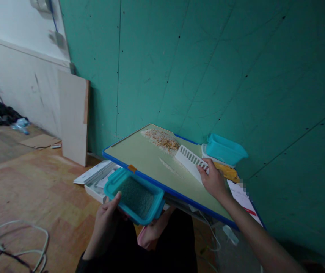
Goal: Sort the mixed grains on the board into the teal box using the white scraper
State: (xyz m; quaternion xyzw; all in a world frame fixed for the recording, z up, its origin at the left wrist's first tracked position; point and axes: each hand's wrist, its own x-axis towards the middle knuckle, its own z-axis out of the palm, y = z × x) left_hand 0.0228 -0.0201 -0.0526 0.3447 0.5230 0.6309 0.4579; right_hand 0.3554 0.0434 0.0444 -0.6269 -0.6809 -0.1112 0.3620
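Observation:
My left hand grips the near-left rim of a teal plastic container, thumb over the edge. Small grey-green grains cover its bottom, and it is held just below the table's front edge. In my right hand is a white slotted plastic strip, its lower edge against the tabletop. The strip's far end touches a pile of mixed grains, pale at the left and yellow-brown toward the strip. A thin streak of pale grains lies in front of the pile.
A second teal container stands at the table's back right, near a yellow object and a paper sheet. The green wall rises behind. An opened white box sits left below the table; white cables lie on the floor.

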